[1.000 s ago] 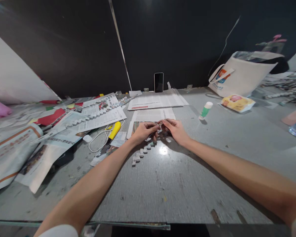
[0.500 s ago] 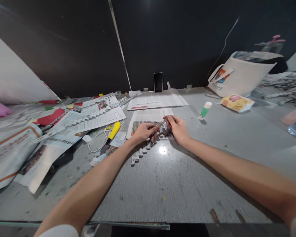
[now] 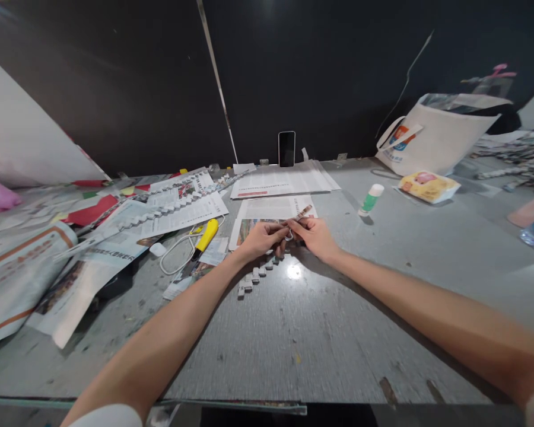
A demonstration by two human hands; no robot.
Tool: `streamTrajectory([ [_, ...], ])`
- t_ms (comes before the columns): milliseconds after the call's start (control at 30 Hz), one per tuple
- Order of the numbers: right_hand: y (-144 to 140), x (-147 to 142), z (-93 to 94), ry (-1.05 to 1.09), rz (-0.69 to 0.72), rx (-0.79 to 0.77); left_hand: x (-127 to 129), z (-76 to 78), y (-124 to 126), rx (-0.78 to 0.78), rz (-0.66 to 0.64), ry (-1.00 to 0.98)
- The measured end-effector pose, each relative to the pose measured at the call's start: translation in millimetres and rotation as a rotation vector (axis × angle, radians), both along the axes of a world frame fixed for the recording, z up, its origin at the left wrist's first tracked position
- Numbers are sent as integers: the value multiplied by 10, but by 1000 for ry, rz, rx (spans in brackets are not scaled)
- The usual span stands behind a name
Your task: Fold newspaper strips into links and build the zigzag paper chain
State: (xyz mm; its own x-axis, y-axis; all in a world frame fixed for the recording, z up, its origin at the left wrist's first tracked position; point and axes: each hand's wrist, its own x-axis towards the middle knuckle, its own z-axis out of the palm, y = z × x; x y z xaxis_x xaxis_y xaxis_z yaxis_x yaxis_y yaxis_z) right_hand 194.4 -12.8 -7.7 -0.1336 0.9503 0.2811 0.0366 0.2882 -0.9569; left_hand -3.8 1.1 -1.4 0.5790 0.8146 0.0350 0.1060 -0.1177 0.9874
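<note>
Head view, clock centre: meeting point of left hand and right hand.
Right grip: closed on a narrow printed paper strip, flat, folded-looking, jutting between one and two o'clock.
Left grip: pinched shut, apparently on the upper end of a paper chain; exact contact hidden.
Strip risk: could crease or tear if bent or pulled too hard, being thin paper.
Chain place: trailing toward seven o'clock on the smooth, scuffed grey surface.
Chain shape: stepped zigzag of small, blocky, pale folds.
Chain risk: could work loose at a fold if tugged sideways.
Newsprint sheet: eleven o'clock, thin, matte; could slide or wrinkle if brushed.
Glue stick: just past two o'clock, slim white-and-green cylinder on end; could topple if bumped by the right hand.
Yellow handle: nine o'clock, rounded, plastic-looking, beside a looped white cable; could get dragged if snagged.
</note>
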Motion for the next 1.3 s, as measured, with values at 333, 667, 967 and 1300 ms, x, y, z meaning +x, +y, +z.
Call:
streamTrajectory([
  [333, -47, -8, 62, 29, -9, 36, 7, -45, 28, 8, -27, -22],
  [667, 127, 56, -92, 322, -293, -22, 63, 32, -37, 38, -20, 64],
  [967, 75, 27, -29, 256, -118, -20, 16, 34, -42, 8, -14, 27],
  [1300, -47, 43, -49, -310, -151, 223, 3, 90, -77, -88, -33, -52],
])
